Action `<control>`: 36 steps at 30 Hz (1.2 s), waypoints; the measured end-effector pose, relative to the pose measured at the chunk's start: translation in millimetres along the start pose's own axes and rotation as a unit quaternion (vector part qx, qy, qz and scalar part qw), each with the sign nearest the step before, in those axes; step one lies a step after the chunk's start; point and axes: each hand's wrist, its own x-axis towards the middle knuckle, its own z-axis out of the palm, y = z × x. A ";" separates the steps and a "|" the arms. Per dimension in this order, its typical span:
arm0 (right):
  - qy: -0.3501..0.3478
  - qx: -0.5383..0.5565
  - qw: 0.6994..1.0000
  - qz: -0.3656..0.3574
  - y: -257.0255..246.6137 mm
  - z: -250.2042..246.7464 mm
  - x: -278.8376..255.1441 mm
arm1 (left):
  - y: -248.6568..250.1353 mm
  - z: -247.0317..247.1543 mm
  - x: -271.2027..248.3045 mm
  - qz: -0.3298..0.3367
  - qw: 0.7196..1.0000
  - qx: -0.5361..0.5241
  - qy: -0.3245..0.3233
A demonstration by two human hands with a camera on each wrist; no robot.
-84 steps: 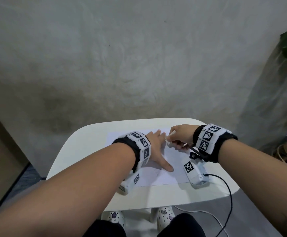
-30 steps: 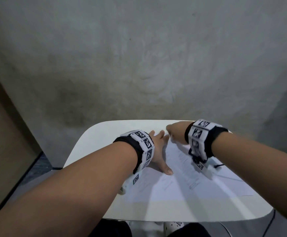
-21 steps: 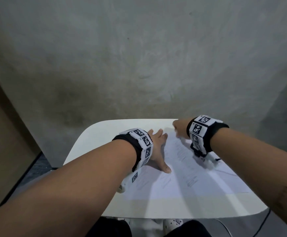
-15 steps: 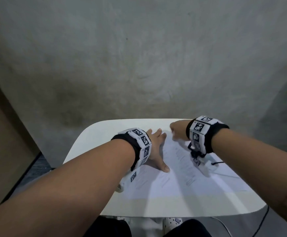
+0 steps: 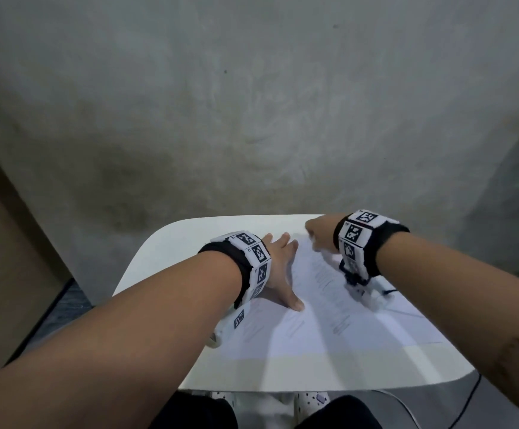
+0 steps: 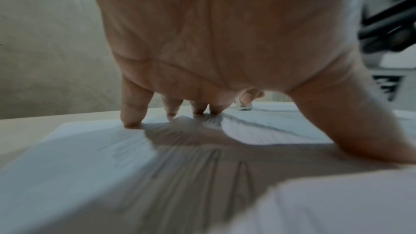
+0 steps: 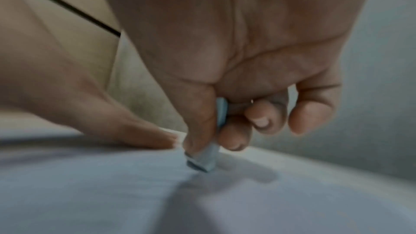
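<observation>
Rubbing in short strokes, the right hand (image 5: 320, 239) has shuttled near the far edge of the paper (image 5: 329, 339) over the last second; its thumb and fingers pinch the eraser (image 7: 203, 159), tip on the paper; the left hand (image 5: 278, 267), spread flat, has stayed pressing the paper to the table (image 5: 165, 249); erasing is probably mid-course, as pencil marks (image 5: 326, 283) remain nearer; far edges lie close; open room lies toward the near edge.

A white table (image 5: 165, 243) is standing before a grey, mottled wall (image 5: 252, 103). A brown board (image 5: 7, 249) is showing at the left, and a black cable (image 5: 469, 403) is hanging below the table's near right corner.
</observation>
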 end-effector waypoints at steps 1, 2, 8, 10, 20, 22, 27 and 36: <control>0.026 -0.009 1.000 0.008 3.8 -0.3 1.4 | 0.1 0.3 0.2 -0.001 1.000 0.000 0.001; 0.036 -0.015 0.999 0.011 1.8 -2.8 -2.0 | 0.2 1.4 0.7 -0.001 1.000 -0.001 0.001; 0.006 -0.018 1.000 0.009 -1.3 -3.7 1.9 | -0.6 0.5 -0.3 0.003 1.000 -0.007 0.002; 0.033 -0.054 0.998 0.005 -1.9 -2.7 0.9 | 0.7 -0.1 -1.5 0.001 1.000 -0.008 0.000; -0.043 -0.078 0.995 -0.042 -16.6 -3.2 -3.7 | 0.7 -0.7 0.3 0.003 1.000 0.006 0.004; -0.028 -0.046 0.999 -0.005 -8.7 -5.9 -3.4 | 0.9 -1.6 -2.1 0.002 1.000 0.011 -0.002; -0.029 -0.045 0.998 -0.028 -14.5 -3.5 -7.4 | 2.1 -0.4 -0.7 0.003 1.000 0.012 0.007; -0.035 -0.020 0.999 -0.020 -13.7 -1.7 -3.3 | 0.8 2.4 1.6 0.000 1.000 0.019 0.013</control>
